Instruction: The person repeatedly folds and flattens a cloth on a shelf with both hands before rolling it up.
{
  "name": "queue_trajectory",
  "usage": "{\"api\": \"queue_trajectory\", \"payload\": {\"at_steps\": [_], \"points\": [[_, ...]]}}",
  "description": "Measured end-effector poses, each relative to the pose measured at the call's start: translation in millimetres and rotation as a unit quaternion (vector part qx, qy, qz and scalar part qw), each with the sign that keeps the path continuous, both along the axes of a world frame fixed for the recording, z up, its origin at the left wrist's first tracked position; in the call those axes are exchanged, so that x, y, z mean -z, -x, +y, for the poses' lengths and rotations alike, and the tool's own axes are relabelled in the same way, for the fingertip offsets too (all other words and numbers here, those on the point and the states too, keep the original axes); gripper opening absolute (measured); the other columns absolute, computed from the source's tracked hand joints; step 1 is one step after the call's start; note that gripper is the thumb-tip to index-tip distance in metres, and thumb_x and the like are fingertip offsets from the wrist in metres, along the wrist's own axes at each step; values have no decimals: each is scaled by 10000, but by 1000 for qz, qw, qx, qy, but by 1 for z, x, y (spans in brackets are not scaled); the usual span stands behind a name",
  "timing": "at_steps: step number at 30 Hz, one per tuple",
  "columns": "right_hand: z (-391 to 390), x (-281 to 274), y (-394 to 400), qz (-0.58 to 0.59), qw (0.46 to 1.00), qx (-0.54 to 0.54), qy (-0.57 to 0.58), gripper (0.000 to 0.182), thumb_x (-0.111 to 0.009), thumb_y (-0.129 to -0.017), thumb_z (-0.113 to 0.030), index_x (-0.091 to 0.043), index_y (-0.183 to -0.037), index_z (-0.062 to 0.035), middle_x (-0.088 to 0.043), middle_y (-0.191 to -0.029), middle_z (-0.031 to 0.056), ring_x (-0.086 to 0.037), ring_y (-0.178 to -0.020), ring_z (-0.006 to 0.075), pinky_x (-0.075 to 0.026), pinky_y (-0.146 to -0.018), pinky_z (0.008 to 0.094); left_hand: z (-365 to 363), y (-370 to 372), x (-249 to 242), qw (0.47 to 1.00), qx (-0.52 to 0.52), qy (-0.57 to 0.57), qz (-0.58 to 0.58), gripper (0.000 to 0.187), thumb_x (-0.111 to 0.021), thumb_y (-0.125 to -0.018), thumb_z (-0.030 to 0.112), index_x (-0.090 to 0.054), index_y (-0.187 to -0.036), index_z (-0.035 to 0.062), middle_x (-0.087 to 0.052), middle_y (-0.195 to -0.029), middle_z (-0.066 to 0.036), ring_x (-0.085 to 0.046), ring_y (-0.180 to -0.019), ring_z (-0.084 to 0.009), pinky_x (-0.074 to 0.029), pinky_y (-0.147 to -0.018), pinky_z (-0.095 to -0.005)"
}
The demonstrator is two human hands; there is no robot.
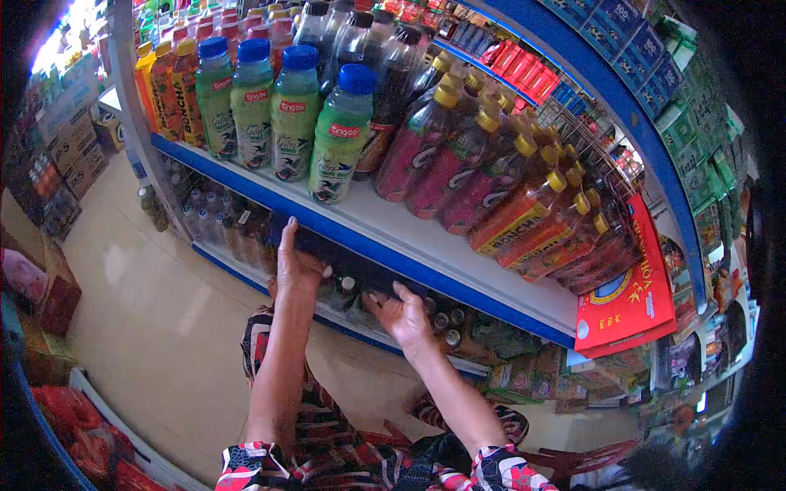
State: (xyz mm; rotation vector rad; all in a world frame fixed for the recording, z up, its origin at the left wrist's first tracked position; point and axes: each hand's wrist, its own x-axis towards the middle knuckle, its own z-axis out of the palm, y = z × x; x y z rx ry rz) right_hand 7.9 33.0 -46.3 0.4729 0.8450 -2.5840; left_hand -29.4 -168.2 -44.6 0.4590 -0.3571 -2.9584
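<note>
My left hand (298,263) is open just below the blue front edge of the shelf (360,258), its index finger stretched up toward the edge and its thumb out to the side. To its right, my right hand (403,314) is open too, palm up with fingers apart, in front of the lower shelf. Neither hand holds anything. Between and behind them, small bottles with pale caps (347,284) stand in the shadowed lower shelf. Above, green bottles with blue caps (340,143) stand at the upper shelf's front.
Purple-labelled bottles with yellow caps (417,151) and amber bottles (524,217) fill the upper shelf's right part. A red carton (626,299) hangs over its right end. Boxes (78,147) stand at the left, beyond the tiled floor (131,270). A blue upper shelf edge (630,123) curves overhead.
</note>
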Motion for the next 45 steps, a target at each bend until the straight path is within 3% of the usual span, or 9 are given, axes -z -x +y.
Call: {"api": "queue_trajectory", "payload": {"at_steps": [8, 13, 20, 24, 32, 36, 39, 40, 45], "points": [[5, -5, -14, -48, 996, -70, 5, 381, -562, -868, -76, -472, -1232, -14, -553, -1228, 187, -525, -1125, 382, -423, -983, 545, -3, -12, -7, 986, -72, 80, -128, 366, -677, -802, 302, -602, -1085, 81, -632, -1026, -48, -590, -942, -237, -456, -865, -386], [13, -22, -28, 7, 997, -53, -58, 398, -578, -861, -99, -484, -1237, -10, -571, -1216, 186, -540, -1113, 389, -423, -982, 531, -2, -22, -8, 989, -81, 92, -84, 340, -689, -792, 245, -604, -1072, 73, -625, -1010, -56, -590, -932, -220, -468, -832, -357], [48, -56, -28, 101, 990, -14, -102, 301, -569, -875, -137, -543, -1158, -37, -656, -1045, 154, -662, -834, 326, -555, -734, 442, 18, -40, -62, 967, -83, 236, -53, 378, -710, -786, 200, -588, -1120, 70, -615, -997, -26, -583, -912, -175, -459, -819, -324], [75, -67, -12, 107, 989, 44, -88, 280, -585, -878, -125, -544, -1131, -12, -626, -1076, 171, -635, -918, 329, -536, -806, 441, 15, -27, -76, 919, 6, 394, 11, 475, -685, -813, 172, -516, -1233, 29, -581, -1084, -55, -546, -963, -152, -432, -870, -301], [108, -82, 0, 193, 964, 49, -175, 430, -583, -867, -101, -447, -1265, -10, -535, -1224, 159, -572, -1091, 320, -486, -908, 442, 33, -17, -81, 862, -198, 445, 141, 484, -597, -850, 60, -456, -1311, 29, -508, -1245, -150, -483, -1188, -227, -412, -955, -361], [111, -99, -23, 268, 818, 180, -477, 568, -532, -878, -97, -329, -1409, -102, -411, -1377, 132, -460, -1209, 236, -445, -927, 395, 41, -29, -83, 711, -321, 625, 37, 385, -592, -786, -30, -585, -1157, 75, -560, -1211, -110, -533, -1135, -262, -426, -943, -382], [110, -103, -29, 336, 595, 203, -702, 576, -557, -843, -76, -351, -1381, -85, -410, -1389, 104, -453, -1212, 238, -403, -971, 383, 45, -29, -78, 659, -307, 680, 103, 306, -602, -782, -52, -603, -1077, 29, -602, -1134, -119, -565, -1097, -254, -439, -932, -335], [107, -106, -29, 378, 529, 221, -727, 512, -581, -834, -135, -431, -1321, -81, -445, -1349, 157, -417, -1257, 305, -277, -1080, 424, 54, -28, -80, 632, -322, 695, 116, 317, -595, -729, -115, -628, -1010, 29, -636, -1075, -125, -601, -1037, -279, -468, -895, -338], [83, -127, -16, 477, 422, 38, -770, 473, -600, -785, -90, -511, -1250, -72, -473, -1348, 147, -394, -1285, 353, -258, -1100, 455, 78, -21, -63, 494, -165, 846, 114, 413, -664, -768, 141, -601, -1174, 99, -510, -1316, -122, -384, -1296, -333, -247, -1101, -470]]}}
